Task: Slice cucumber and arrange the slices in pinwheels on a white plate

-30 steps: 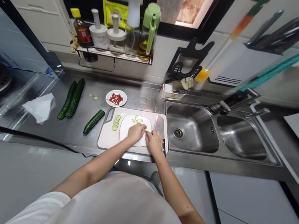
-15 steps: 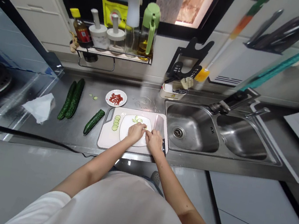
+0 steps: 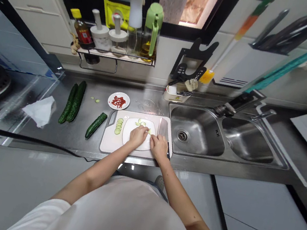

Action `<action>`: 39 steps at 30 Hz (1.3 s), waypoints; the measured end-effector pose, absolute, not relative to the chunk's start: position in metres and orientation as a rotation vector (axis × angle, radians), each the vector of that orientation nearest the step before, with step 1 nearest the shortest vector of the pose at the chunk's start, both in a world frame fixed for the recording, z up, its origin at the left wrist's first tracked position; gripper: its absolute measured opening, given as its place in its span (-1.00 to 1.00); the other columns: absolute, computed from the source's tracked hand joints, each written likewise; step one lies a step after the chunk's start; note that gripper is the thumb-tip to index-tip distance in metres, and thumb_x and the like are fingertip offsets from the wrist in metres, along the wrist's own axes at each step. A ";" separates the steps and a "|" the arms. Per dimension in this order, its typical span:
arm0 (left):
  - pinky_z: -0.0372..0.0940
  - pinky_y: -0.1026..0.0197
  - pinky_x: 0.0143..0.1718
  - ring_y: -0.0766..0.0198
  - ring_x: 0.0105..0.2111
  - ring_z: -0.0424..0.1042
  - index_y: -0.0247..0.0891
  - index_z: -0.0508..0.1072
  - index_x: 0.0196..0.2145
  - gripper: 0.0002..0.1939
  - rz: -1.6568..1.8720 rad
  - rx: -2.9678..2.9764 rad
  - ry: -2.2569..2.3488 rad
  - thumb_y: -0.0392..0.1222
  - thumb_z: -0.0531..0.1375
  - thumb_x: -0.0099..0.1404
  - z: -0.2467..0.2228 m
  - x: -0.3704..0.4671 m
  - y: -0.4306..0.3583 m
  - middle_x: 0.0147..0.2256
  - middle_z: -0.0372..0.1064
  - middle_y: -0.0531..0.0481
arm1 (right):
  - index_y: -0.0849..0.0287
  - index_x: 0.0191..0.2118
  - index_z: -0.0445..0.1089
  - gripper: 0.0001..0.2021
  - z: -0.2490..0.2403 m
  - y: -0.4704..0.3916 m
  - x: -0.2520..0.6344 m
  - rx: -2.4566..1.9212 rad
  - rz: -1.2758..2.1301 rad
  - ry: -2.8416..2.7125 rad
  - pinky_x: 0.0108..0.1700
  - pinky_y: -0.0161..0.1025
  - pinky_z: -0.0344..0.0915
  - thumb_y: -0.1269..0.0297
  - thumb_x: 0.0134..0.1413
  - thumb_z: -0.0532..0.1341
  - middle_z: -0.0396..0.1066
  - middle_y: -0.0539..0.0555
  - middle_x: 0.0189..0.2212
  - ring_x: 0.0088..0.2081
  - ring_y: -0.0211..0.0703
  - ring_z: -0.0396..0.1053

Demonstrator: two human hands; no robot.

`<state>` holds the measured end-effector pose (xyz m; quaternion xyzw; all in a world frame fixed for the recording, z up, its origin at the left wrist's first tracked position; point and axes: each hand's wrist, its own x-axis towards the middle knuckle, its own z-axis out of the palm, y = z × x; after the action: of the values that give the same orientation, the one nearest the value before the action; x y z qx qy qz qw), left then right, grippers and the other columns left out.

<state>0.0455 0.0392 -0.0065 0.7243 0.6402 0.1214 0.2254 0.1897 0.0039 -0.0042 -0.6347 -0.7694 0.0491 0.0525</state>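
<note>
Over a white plate [image 3: 126, 140], my left hand [image 3: 137, 136] pinches a thin cucumber slice [image 3: 150, 131] in its closed fingertips. My right hand [image 3: 159, 148] meets the same slice from the right, thumb and finger closed at its edge. A few cucumber slices [image 3: 140, 122] lie toward the plate's far side. The plate rests on a pale cutting board [image 3: 106, 143], where a row of cucumber slices [image 3: 119, 126] overlaps at the left. A kitchen knife [image 3: 163, 127] lies on the board's right side, partly covered by my right hand.
Left of the board lie a cut cucumber [image 3: 96, 125] and two whole cucumbers [image 3: 72, 102]. A small plate of chopped red pieces [image 3: 118, 101] stands behind the board. At the right is a double sink [image 3: 197, 132]; at far left, a crumpled white tissue [image 3: 40, 109].
My hands stay over the plate with small finger movements. The slice between them shows more clearly now, and my right fingertips have shifted slightly right.
</note>
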 end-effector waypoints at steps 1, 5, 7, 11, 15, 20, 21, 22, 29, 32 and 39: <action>0.25 0.21 -0.14 0.21 -0.12 0.37 -0.07 0.44 0.00 -0.69 0.327 2.016 1.764 -0.15 0.00 0.40 -0.006 0.044 0.037 -0.08 0.37 -0.03 | 0.11 0.00 0.46 -0.65 -0.004 0.002 0.190 -1.932 0.148 -2.338 -0.17 -0.22 0.00 0.21 0.32 -0.03 0.35 0.16 -0.24 -0.17 -0.05 0.16; 0.24 0.22 -0.12 0.19 -0.05 0.30 -0.05 0.45 0.01 -0.66 0.266 2.113 1.725 -0.25 0.00 0.37 -0.005 0.042 0.028 -0.09 0.33 -0.06 | 0.08 0.01 0.46 -0.66 -0.004 -0.003 0.191 -1.935 0.161 -2.342 -0.18 -0.21 0.00 0.23 0.31 -0.01 0.36 0.15 -0.25 -0.18 -0.05 0.16; 0.24 0.22 -0.11 0.19 -0.05 0.28 -0.04 0.44 0.02 -0.64 0.241 2.155 1.694 -0.27 0.01 0.36 -0.004 0.042 0.025 -0.07 0.31 -0.06 | 0.08 0.01 0.45 -0.66 -0.004 -0.003 0.190 -1.939 0.169 -2.345 -0.18 -0.22 0.00 0.23 0.31 -0.01 0.36 0.16 -0.25 -0.18 -0.05 0.16; 0.22 0.23 -0.13 0.20 -0.07 0.27 -0.01 0.45 0.02 -0.63 0.206 2.224 1.644 -0.28 0.01 0.36 -0.006 0.041 0.023 -0.06 0.30 -0.04 | 0.09 0.00 0.46 -0.66 -0.004 -0.001 0.189 -1.963 0.180 -2.353 -0.19 -0.22 0.00 0.24 0.31 -0.01 0.36 0.16 -0.25 -0.18 -0.06 0.17; 0.21 0.23 -0.17 0.20 -0.09 0.27 0.00 0.45 0.02 -0.63 0.200 2.252 1.632 -0.26 -0.01 0.37 -0.008 0.039 0.023 -0.07 0.30 -0.04 | 0.08 0.00 0.45 -0.67 -0.006 -0.001 0.190 -1.966 0.184 -2.361 -0.20 -0.22 0.00 0.24 0.31 -0.01 0.36 0.16 -0.24 -0.18 -0.06 0.17; 0.21 0.23 -0.17 0.20 -0.08 0.27 0.00 0.46 0.01 -0.63 0.193 2.222 1.643 -0.23 -0.04 0.40 -0.007 0.041 0.023 -0.08 0.30 -0.05 | 0.08 0.01 0.45 -0.66 -0.006 -0.002 0.191 -1.967 0.200 -2.367 -0.19 -0.22 0.01 0.23 0.32 -0.02 0.35 0.16 -0.23 -0.17 -0.05 0.17; 0.21 0.23 -0.16 0.20 -0.08 0.27 0.00 0.46 0.01 -0.64 0.192 2.209 1.646 -0.22 -0.04 0.40 -0.007 0.041 0.023 -0.08 0.30 -0.05 | 0.08 0.00 0.45 -0.66 -0.006 -0.001 0.190 -1.970 0.202 -2.367 -0.19 -0.22 0.01 0.22 0.32 -0.02 0.36 0.16 -0.23 -0.17 -0.05 0.18; 0.21 0.23 -0.16 0.20 -0.08 0.27 0.00 0.46 0.01 -0.64 0.195 2.198 1.648 -0.22 -0.04 0.41 -0.007 0.042 0.024 -0.08 0.30 -0.06 | 0.09 0.00 0.45 -0.66 -0.006 -0.001 0.190 -1.974 0.203 -2.366 -0.19 -0.22 0.01 0.22 0.31 -0.02 0.36 0.16 -0.23 -0.17 -0.06 0.18; 0.20 0.24 -0.18 0.20 -0.09 0.28 0.01 0.46 0.02 -0.62 0.211 2.230 1.650 -0.22 -0.06 0.42 -0.009 0.042 0.023 -0.09 0.30 -0.05 | 0.10 0.01 0.45 -0.65 -0.006 -0.001 0.189 -1.980 0.211 -2.350 -0.17 -0.22 0.03 0.23 0.32 -0.02 0.36 0.16 -0.23 -0.16 -0.05 0.19; 0.20 0.24 -0.20 0.19 -0.10 0.28 0.01 0.46 0.02 -0.62 0.211 2.236 1.656 -0.21 -0.07 0.42 -0.011 0.042 0.023 -0.10 0.29 -0.05 | 0.12 0.02 0.44 -0.65 -0.006 -0.001 0.189 -1.976 0.214 -2.338 -0.16 -0.22 0.04 0.23 0.31 -0.02 0.36 0.17 -0.22 -0.15 -0.05 0.19; 0.20 0.23 -0.17 0.19 -0.08 0.27 -0.01 0.45 0.02 -0.64 0.204 2.207 1.667 -0.25 -0.01 0.39 -0.011 0.043 0.023 -0.07 0.28 -0.05 | 0.12 -0.02 0.46 -0.66 -0.005 0.000 0.189 -1.977 0.205 -2.338 -0.16 -0.22 0.03 0.23 0.32 -0.02 0.36 0.17 -0.22 -0.16 -0.05 0.18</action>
<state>0.0430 0.0234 -0.0113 0.7823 0.5909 0.0722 0.1832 0.1890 0.0000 -0.0054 -0.6438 -0.7615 0.0666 0.0364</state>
